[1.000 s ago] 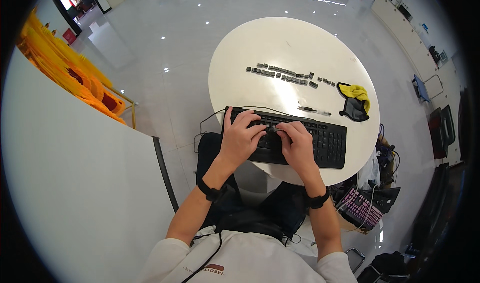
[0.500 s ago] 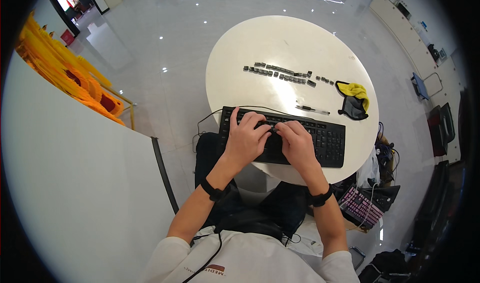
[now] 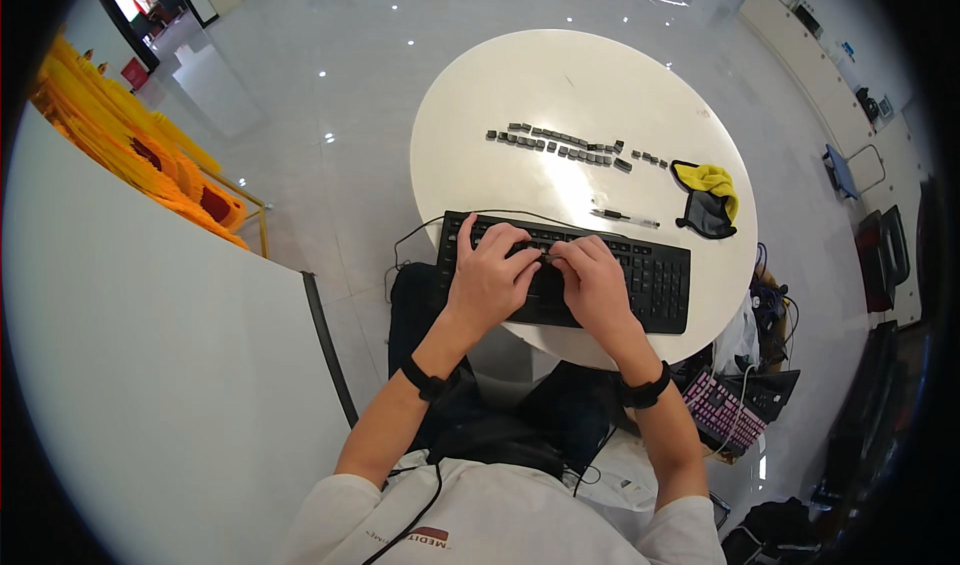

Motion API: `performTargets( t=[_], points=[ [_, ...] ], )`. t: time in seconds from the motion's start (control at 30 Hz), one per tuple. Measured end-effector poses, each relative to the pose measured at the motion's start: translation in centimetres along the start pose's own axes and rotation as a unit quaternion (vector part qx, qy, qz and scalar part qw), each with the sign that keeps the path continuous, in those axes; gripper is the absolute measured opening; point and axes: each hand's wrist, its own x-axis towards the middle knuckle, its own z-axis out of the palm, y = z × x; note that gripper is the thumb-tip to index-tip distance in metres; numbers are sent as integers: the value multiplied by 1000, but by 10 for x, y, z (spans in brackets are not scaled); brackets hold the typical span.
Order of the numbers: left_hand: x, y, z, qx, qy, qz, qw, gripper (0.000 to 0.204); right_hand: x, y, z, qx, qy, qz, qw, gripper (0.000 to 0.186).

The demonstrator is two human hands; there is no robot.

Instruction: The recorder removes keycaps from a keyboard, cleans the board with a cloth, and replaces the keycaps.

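Observation:
A black keyboard point(image 3: 655, 283) lies at the near edge of a round white table, with both hands over its left half. My left hand point(image 3: 488, 273) rests on the keys, its little finger stretched toward the back edge and its other fingers bent inward. My right hand point(image 3: 592, 273) has its fingers pressed together, tips down on the keys. The fingertips of both hands nearly meet around a small dark spot; whatever they pinch there is too small and covered to name. Beyond the keyboard, small dark keycaps point(image 3: 570, 140) lie in rows on the table.
A pen point(image 3: 625, 217) lies behind the keyboard, near a yellow and grey cloth point(image 3: 708, 200) at the right of the white table point(image 3: 500, 75). The keyboard's cable point(image 3: 415, 233) runs off the left edge. A keyboard with pink keys point(image 3: 722, 405) sits low at the right. A white panel point(image 3: 170, 365) stands at the left.
Hardly anything differs. My right forearm has shifted slightly outward to the right, while both hands keep their place on the keyboard.

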Motion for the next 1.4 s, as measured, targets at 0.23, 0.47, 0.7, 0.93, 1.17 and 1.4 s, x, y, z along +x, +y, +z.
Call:
performTargets(
  t=[0.23, 0.47, 0.7, 0.93, 1.17, 1.4],
  points=[
    [0, 0, 0, -3, -5, 2, 1000, 19, -7, -4, -4, 65, 51, 66, 994, 21],
    [5, 8, 4, 12, -16, -1, 1000, 22, -11, 0, -16, 15, 22, 37, 999, 23],
    [6, 11, 10, 10, -25, 3, 1000, 22, -11, 0, -16, -3, 8, 26, 1000, 26],
    [4, 11, 11, 6, -18, 7, 1000, 19, -2, -8, -14, -93, -30, -71, 993, 39],
    [5, 13, 12, 10, -9, 7, 1000, 17, -1, -5, -12, -96, -41, -55, 993, 43],
    [3, 11, 10, 12, -19, 3, 1000, 17, 1, -11, -9, -98, -40, -64, 992, 41]
  ],
)
